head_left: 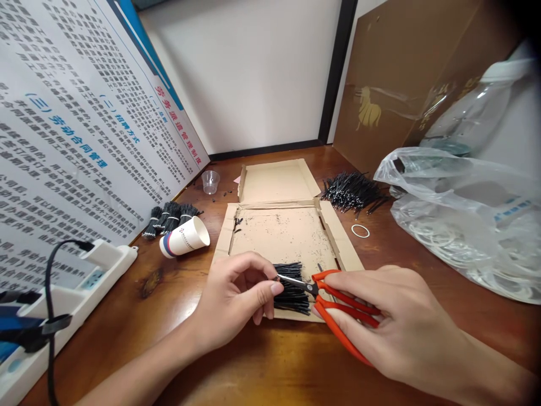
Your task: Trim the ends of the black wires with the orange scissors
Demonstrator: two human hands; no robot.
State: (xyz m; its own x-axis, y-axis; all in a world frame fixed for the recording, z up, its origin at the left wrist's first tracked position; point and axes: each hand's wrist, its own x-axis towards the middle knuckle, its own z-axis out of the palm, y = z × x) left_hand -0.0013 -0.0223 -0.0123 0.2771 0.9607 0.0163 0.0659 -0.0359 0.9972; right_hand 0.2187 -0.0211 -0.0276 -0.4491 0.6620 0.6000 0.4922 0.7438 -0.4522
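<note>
Left hand (pixel 239 296): thumb and index tips nearly meeting, pinching a small dark piece (pixel 278 277); too small to make out its shape. Other fingers curled under, partly hidden behind the thumb. Right hand (pixel 406 321): wrapped round the red-handled snips (pixel 313 288), index along the upper handle, thumb inside the lower one. Handles stand somewhat apart, loops not squeezed together. Blades point left, tips right at the left hand's pinch; can't tell whether they have a gap between them.

The dark piece is above the near edge of the open cardboard box (pixel 345 239), just beside the stack of black strips (pixel 293 300). Strips are thin, matte, lying side by side, roughly parallel, right ends slightly uneven; left ends hidden behind the left hand. Box floor is sprinkled with fine dark bits, plus a few short black offcuts (pixel 238 225) by its left wall. Box lid is folded back flat, away from the person.

Around it on the wooden table (pixel 169 304): left side has tied black bundles (pixel 171 218), a paper cup (pixel 186 237) on its side in front of them, and a clear plastic cup (pixel 210 182) upright farther back. Right side has a loose black heap (pixel 350 190) with shiny ends, one white ring (pixel 360 230), and a clear plastic bag (pixel 456 214) with more white rings visible inside.
</note>
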